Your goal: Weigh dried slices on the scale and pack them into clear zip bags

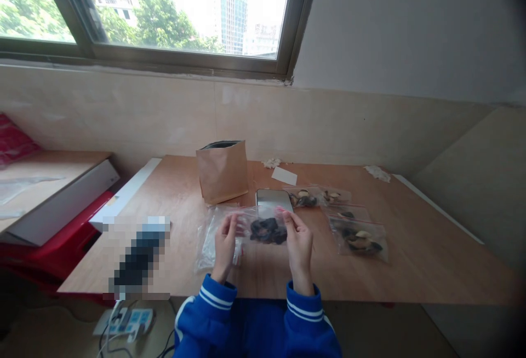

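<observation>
Between my two hands a clear zip bag is stretched, with dark, dried-looking pieces inside it. My left hand pinches its left end, and my right hand pinches the upper right corner. Beneath and left of my left hand lies a stack of clear plastic bags. Just behind the held bag, a flat grey device with a shiny top rests on the table, partly covered by the bag. To the right of my right hand lies a filled zip bag with dark and pale pieces.
A brown paper pouch stands open at the back of the table. More filled bags lie behind the right one. A white card is near the wall. A blurred dark object with a cable lies left; a power strip is below.
</observation>
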A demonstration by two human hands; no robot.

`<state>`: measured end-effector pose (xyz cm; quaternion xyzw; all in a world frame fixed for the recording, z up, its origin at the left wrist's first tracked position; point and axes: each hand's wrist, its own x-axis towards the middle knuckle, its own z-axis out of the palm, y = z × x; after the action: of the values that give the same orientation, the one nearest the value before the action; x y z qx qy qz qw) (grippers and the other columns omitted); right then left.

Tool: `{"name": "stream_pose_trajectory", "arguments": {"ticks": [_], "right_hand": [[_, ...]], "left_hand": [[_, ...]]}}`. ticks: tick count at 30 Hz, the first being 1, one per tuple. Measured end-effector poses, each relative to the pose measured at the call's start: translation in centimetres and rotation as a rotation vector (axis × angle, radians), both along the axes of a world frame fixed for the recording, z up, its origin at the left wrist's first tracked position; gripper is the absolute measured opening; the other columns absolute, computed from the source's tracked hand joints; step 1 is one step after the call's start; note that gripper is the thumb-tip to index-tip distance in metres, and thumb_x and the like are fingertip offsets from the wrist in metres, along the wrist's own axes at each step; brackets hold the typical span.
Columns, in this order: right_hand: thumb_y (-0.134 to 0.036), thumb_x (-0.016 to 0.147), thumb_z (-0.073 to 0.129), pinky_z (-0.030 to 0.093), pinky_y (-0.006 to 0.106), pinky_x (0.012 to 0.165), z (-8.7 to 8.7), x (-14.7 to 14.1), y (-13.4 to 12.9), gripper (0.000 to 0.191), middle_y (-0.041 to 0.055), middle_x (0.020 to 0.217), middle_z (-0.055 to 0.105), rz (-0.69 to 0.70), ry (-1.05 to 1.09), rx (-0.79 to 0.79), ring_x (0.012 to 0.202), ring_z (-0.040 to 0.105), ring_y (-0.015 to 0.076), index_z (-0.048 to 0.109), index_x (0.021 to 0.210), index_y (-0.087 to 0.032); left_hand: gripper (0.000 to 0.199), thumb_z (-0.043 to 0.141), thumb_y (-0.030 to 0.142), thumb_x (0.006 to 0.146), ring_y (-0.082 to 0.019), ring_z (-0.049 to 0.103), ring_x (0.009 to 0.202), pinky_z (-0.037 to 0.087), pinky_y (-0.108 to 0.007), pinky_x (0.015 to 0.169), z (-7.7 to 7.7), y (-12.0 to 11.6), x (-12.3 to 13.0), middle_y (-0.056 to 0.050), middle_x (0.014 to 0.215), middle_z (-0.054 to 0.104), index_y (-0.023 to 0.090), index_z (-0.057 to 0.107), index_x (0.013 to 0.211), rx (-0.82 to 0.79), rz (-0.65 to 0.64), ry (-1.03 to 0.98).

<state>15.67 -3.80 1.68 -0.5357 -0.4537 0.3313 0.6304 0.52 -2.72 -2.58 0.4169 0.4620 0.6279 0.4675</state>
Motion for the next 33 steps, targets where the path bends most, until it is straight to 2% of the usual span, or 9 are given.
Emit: {"name": "stream_pose_trajectory", "arguments": {"ticks": [2,4,6,8,13,20,27,30,33], "right_hand": [[-0.049,0.089,0.055,0.049,0.041,0.094,2.0,-0.2,-0.3,0.035,0.0079,0.106,0.073,0.051,-0.22,0.119,0.101,0.066,0.0247,0.074,0.101,-0.023],[-0.047,0.091,0.052,0.049,0.04,0.094,3.5,-0.4,-0.3,0.032,0.006,0.109,0.073,0.133,-0.387,0.185,0.101,0.066,0.0239,0.073,0.105,-0.027],[-0.048,0.094,0.046,0.05,0.037,0.089,4.2,-0.4,0.0,0.036,0.0057,0.108,0.073,0.116,-0.465,0.186,0.098,0.066,0.0236,0.072,0.109,-0.027],[-0.049,0.096,0.041,0.051,0.034,0.083,4.0,-0.4,0.5,0.04,0.0059,0.103,0.074,0.074,-0.485,0.159,0.094,0.068,0.0234,0.072,0.108,-0.026],[-0.056,0.095,0.035,0.05,0.029,0.065,1.2,-0.9,1.1,0.052,0.0082,0.081,0.074,-0.052,-0.421,0.075,0.073,0.069,0.0238,0.071,0.091,-0.019],[-0.064,0.091,0.037,0.05,0.029,0.056,-3.7,0.0,1.7,0.052,0.0099,0.068,0.072,-0.181,-0.141,0.0,0.061,0.067,0.0222,0.059,0.075,-0.019],[-0.061,0.084,0.052,0.054,0.032,0.062,-6.0,1.1,1.8,0.046,0.0088,0.071,0.073,-0.077,-0.106,0.008,0.062,0.067,0.0213,0.063,0.083,-0.017],[-0.058,0.081,0.059,0.055,0.035,0.07,-6.8,1.5,1.5,0.044,0.0092,0.076,0.074,-0.026,-0.085,-0.021,0.071,0.068,0.0227,0.066,0.087,-0.016],[-0.056,0.082,0.059,0.054,0.035,0.072,-7.4,1.6,1.3,0.044,0.0103,0.082,0.074,-0.052,-0.076,-0.041,0.074,0.068,0.0229,0.067,0.094,-0.014]], "left_hand": [[0.036,0.062,0.049,0.082,-0.018,0.066,0.076,0.052,-0.029,0.071,0.0,0.0,0.6,-0.006,0.086,0.07,0.016,0.069,0.094,0.01,-0.073,0.018],[0.033,0.062,0.046,0.083,-0.021,0.066,0.09,0.05,-0.032,0.083,0.2,0.0,0.8,-0.007,0.095,0.072,0.017,0.07,0.097,0.037,-0.047,0.02],[0.031,0.06,0.044,0.085,-0.021,0.064,0.095,0.047,-0.033,0.088,0.5,0.1,0.6,-0.006,0.096,0.072,0.017,0.07,0.096,0.06,0.026,0.023],[0.029,0.06,0.043,0.085,-0.021,0.063,0.095,0.047,-0.032,0.088,0.9,0.3,0.2,-0.006,0.095,0.071,0.017,0.069,0.094,0.083,0.061,0.022],[0.029,0.059,0.044,0.085,-0.019,0.064,0.092,0.048,-0.031,0.086,1.2,0.9,-0.5,-0.005,0.1,0.069,0.019,0.066,0.099,0.113,0.116,-0.048],[0.035,0.066,0.049,0.078,-0.017,0.064,0.077,0.05,-0.027,0.07,-1.1,2.2,-0.7,-0.004,0.086,0.07,0.016,0.07,0.09,0.044,0.14,-0.022],[0.038,0.068,0.05,0.075,-0.016,0.065,0.071,0.052,-0.025,0.062,-3.2,2.1,-0.9,-0.004,0.079,0.067,0.014,0.067,0.088,-0.06,0.109,-0.122],[0.039,0.065,0.051,0.077,-0.016,0.066,0.071,0.053,-0.026,0.065,-3.8,1.8,-0.9,-0.003,0.078,0.068,0.015,0.066,0.091,-0.104,0.101,-0.177],[0.038,0.063,0.05,0.079,-0.018,0.067,0.073,0.053,-0.029,0.069,-4.0,1.7,-0.9,-0.003,0.079,0.069,0.015,0.066,0.095,-0.096,0.064,-0.212]]}}
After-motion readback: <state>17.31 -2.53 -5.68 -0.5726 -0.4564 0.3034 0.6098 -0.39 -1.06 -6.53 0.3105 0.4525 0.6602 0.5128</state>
